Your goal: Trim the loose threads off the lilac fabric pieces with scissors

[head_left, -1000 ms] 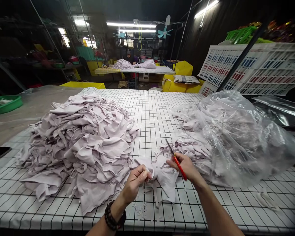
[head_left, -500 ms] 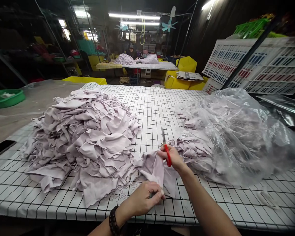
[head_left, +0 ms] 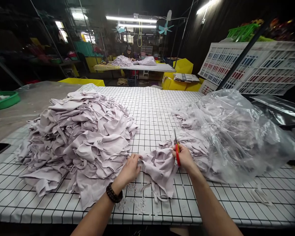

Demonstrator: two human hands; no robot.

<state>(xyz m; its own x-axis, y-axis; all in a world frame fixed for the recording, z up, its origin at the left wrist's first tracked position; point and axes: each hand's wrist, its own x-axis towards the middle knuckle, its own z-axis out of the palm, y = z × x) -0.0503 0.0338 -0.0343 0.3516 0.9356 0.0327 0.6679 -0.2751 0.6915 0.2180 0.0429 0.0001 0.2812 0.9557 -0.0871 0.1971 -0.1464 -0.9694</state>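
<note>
Shifted in head view since earlier frame: left hand [head_left: 130,168], from front to left corner of lilac cloth [head_left: 160,167], fingers pinching it. Grasped in right hand [head_left: 184,157]: red-handled scissors [head_left: 177,154]. Cloth location: between hands, on grid-patterned tabletop [head_left: 152,113]. Beyond, in dim room: second table [head_left: 159,68], tube lights [head_left: 131,19]. Flanking: fabric pile [head_left: 93,137], left; plastic bag [head_left: 243,137], right.

Pale greyish-lilac colours both the crumpled fabric piece [head_left: 160,165] in the near middle and the big loose fabric heap [head_left: 88,121] at left. The slim metal scissors [head_left: 177,154] have red handles, yellow near the pivot. A black grid rules the flat white table cover [head_left: 152,108]. At left sits a round green plastic basin [head_left: 8,104]; at far right, blue and red rows show in a slatted white plastic crate [head_left: 245,55].
</note>
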